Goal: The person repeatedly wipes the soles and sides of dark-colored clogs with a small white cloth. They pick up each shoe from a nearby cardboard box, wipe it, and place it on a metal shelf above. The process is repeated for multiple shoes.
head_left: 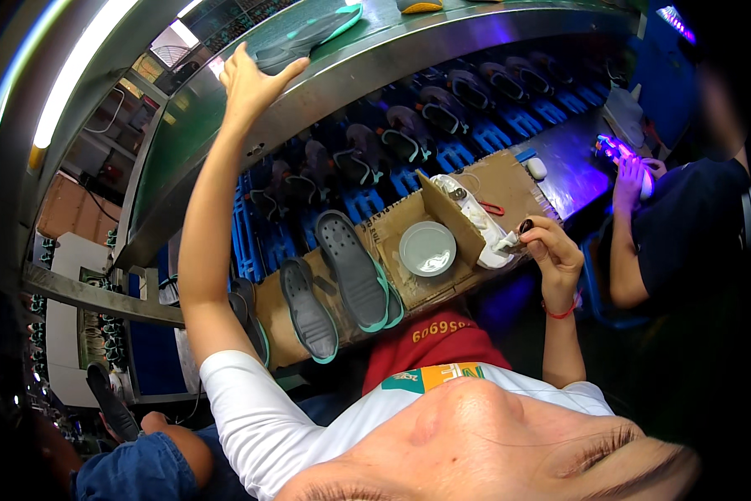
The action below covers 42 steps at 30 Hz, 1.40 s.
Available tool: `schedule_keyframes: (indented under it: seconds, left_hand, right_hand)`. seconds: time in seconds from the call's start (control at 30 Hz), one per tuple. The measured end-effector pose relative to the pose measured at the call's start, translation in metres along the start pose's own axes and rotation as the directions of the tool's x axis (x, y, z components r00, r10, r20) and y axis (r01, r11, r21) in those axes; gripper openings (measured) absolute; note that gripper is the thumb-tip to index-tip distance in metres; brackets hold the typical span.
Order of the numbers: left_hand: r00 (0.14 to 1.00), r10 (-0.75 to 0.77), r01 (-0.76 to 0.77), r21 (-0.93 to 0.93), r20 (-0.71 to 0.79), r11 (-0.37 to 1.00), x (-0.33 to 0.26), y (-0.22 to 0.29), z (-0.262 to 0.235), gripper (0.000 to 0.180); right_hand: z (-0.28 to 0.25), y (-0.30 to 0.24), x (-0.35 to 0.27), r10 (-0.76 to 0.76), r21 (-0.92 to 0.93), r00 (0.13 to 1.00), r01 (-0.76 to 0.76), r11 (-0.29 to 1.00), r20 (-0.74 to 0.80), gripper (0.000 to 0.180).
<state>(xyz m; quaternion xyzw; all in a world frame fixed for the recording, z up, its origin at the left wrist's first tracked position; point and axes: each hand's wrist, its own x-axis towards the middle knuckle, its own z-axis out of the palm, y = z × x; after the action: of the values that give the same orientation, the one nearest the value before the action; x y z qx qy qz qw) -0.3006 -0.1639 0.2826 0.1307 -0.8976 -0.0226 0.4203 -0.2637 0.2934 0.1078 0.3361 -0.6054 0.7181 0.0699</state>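
My left hand [254, 82] reaches up to the raised green belt at the upper left, thumb and fingers spread around the near end of a dark grey shoe sole [308, 35] with a teal edge. Whether the fingers touch it, I cannot tell. My right hand [555, 250] pinches a small brush-like tool [524, 227] with a dark round end, over the near end of a long white tray [473, 219]. A round grey bowl [428, 249] with whitish liquid stands left of the tray. Grey soles with teal edges, one single [310, 311] and one stacked pair [352, 271], lie on cardboard.
A metal rail [375, 71] edges the belt. Below it, several dark shoe uppers [404, 138] sit on blue racks. A cardboard divider [450, 219] separates bowl and tray. Red tweezers-like pieces [492, 209] and a white case [536, 169] lie beyond. Another person [684, 225] works at right.
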Motion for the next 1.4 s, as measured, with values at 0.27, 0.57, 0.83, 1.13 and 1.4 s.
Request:
schedule_keyframes:
  seconds: [0.27,0.57,0.83,1.13,1.4]
  left_hand:
    - [0.914,-0.113,0.173,-0.123,0.389,0.977,0.056,0.006,0.033,0.108]
    - [0.967,-0.221,0.193,0.207,0.123,0.959,0.147,0.065,0.177,0.082]
    - [0.792,0.08,0.522,-0.739,0.605,0.426,0.195,0.091,0.207,0.052]
    - [0.972,0.137,-0.219,-0.525,-0.191,0.823,0.088,0.087,0.107,0.035]
    - [0.993,0.034,-0.108,-0.758,-0.113,0.643,-0.183,0.126,-0.023,0.029]
  right_hand:
    - [-0.013,0.011,0.004,0.038,-0.034,0.996,-0.041,0.999,-0.082,0.008]
    - [-0.041,0.026,0.009,0.087,-0.11,0.979,-0.109,0.988,-0.185,0.01]
    - [-0.047,0.038,0.012,0.125,-0.069,0.97,-0.142,0.987,-0.208,0.01]
    - [-0.019,0.017,0.009,0.108,-0.186,0.994,-0.104,0.977,0.012,0.01]
    - [-0.014,0.057,0.02,0.089,-0.482,0.985,-0.152,0.863,-0.151,0.014]
